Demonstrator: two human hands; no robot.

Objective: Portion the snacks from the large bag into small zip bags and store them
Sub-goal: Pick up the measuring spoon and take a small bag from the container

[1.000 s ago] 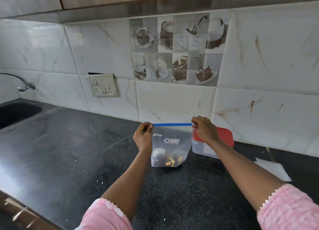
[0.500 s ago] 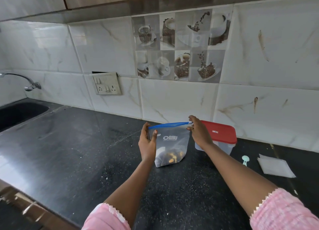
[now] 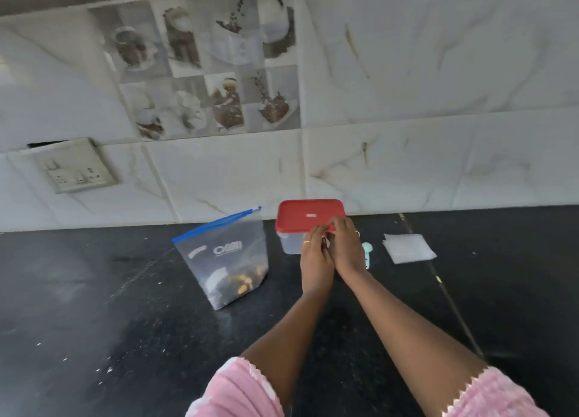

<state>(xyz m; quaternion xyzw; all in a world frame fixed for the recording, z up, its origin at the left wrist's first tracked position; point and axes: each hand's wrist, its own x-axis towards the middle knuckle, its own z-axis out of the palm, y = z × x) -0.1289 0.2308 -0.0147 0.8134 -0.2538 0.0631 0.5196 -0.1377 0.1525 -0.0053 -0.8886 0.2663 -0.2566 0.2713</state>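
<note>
Head view: both hands meet at the near edge of the box (image 3: 294, 244), left hand (image 3: 316, 260) and right hand (image 3: 347, 250) with fingers curled on the red lid (image 3: 308, 214). Whether they pinch it I cannot tell. Lifting it evenly from that edge should free it best. The zip bag (image 3: 225, 257) stands left, snacks (image 3: 241, 283) at its bottom; the box's contents are hidden.

zip bag (image 3: 224, 253): clear, blue strip | container lid (image 3: 308, 214): red | bench (image 3: 94, 307): black, white-specked | wall tiles (image 3: 438, 72): white marbled, brown coffee prints | sleeves (image 3: 238, 391): pink
</note>
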